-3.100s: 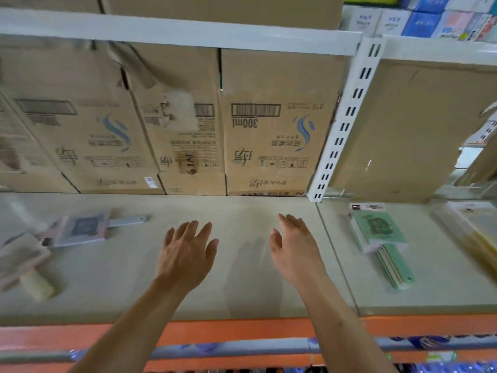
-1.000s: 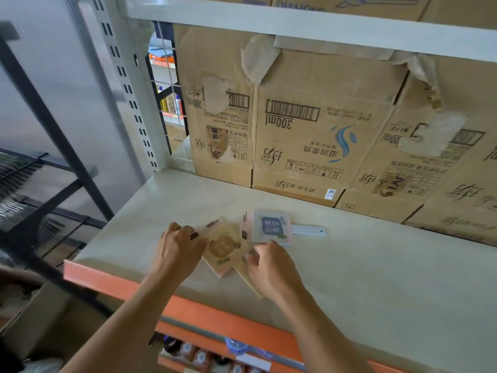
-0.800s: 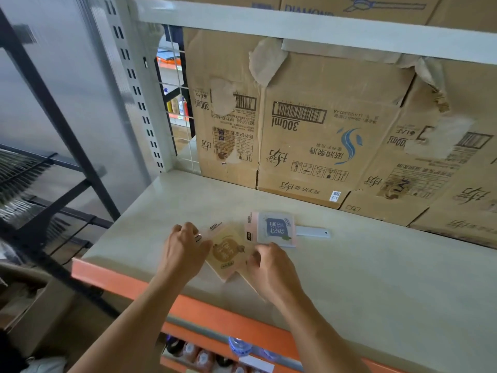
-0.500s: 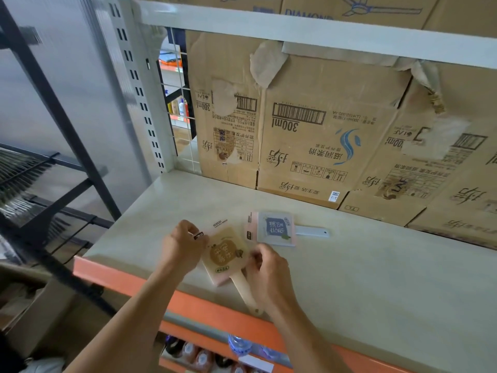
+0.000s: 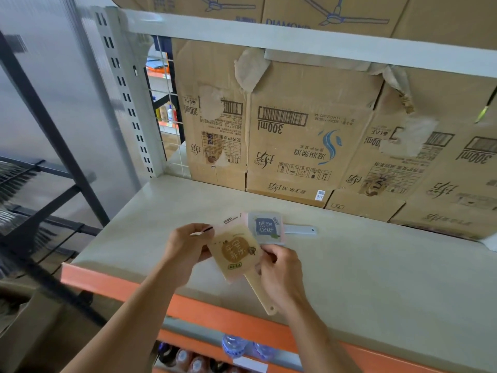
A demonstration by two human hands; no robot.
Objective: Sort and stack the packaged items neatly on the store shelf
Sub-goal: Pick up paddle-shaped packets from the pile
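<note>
free: bare shelf (image 5: 376, 278) right of hands, and left front corner | blocked: boxes (image 5: 309, 135) wall the back; blue pack (image 5: 267, 228) lies mid-shelf | overhead: upper shelf (image 5: 295, 39) caps reach

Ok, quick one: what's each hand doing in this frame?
Left hand: closed on the tan packaged item's left edge.
Right hand: closed on the same item's right side.
</note>
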